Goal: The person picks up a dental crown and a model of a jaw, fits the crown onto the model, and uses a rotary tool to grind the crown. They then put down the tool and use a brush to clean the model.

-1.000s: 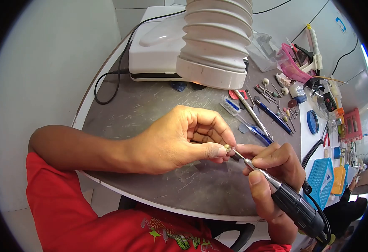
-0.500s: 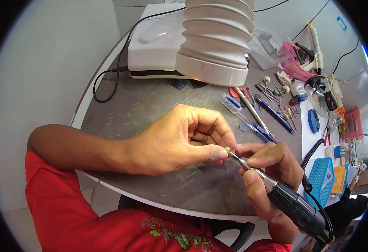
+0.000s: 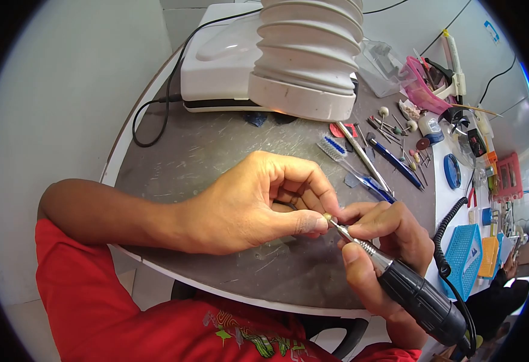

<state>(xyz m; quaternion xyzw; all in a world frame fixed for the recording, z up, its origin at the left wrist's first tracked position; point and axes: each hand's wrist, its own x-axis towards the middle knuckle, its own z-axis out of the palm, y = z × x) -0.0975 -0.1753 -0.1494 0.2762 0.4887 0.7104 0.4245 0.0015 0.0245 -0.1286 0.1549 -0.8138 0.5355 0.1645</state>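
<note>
My left hand (image 3: 258,202) pinches a tiny yellowish piece (image 3: 326,217) between thumb and fingertips, just above the grey worktable (image 3: 216,151). My right hand (image 3: 379,247) grips a rotary handpiece (image 3: 415,295) with a silver nose and black body like a pen. Its thin bit touches the small piece at my left fingertips. A coiled black cord (image 3: 442,232) runs from the handpiece's rear toward the right.
A white ribbed suction hose (image 3: 307,54) hangs over the table's far side in front of a white machine (image 3: 219,66). Burs, a blue-bristled brush (image 3: 334,149), blue pens and metal tools lie to the right. Blue baskets (image 3: 465,253) and clutter fill the right bench.
Both hands have shifted slightly left and down, and the handpiece has swung a little more upright. The bit stays against the small piece.
</note>
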